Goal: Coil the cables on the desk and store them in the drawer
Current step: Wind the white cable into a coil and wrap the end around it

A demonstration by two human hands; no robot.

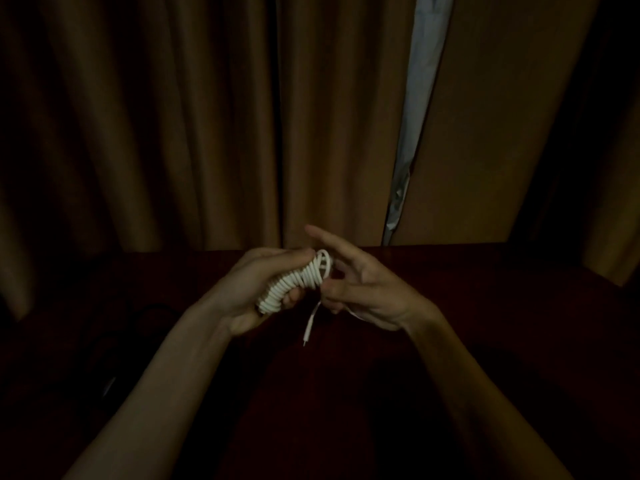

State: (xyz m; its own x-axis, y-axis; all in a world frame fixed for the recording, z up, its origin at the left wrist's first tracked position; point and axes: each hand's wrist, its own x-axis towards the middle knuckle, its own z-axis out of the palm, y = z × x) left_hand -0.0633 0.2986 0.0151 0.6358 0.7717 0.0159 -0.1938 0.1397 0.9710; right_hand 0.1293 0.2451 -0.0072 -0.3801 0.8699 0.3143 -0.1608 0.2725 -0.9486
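A white cable (298, 284) is wound into a tight coil, and my left hand (256, 289) grips it above the dark red desk (502, 306). A short loose tail with a small plug hangs down from the coil. My right hand (360, 289) is beside the coil's right end, its thumb and lower fingers pinching the cable near the tail while the index finger points out straight. No drawer is in view.
Brown curtains (173, 116) hang right behind the desk's back edge, with a pale gap (419, 98) between them. A dark cable (145, 320) lies in shadow on the desk at the left, hard to make out.
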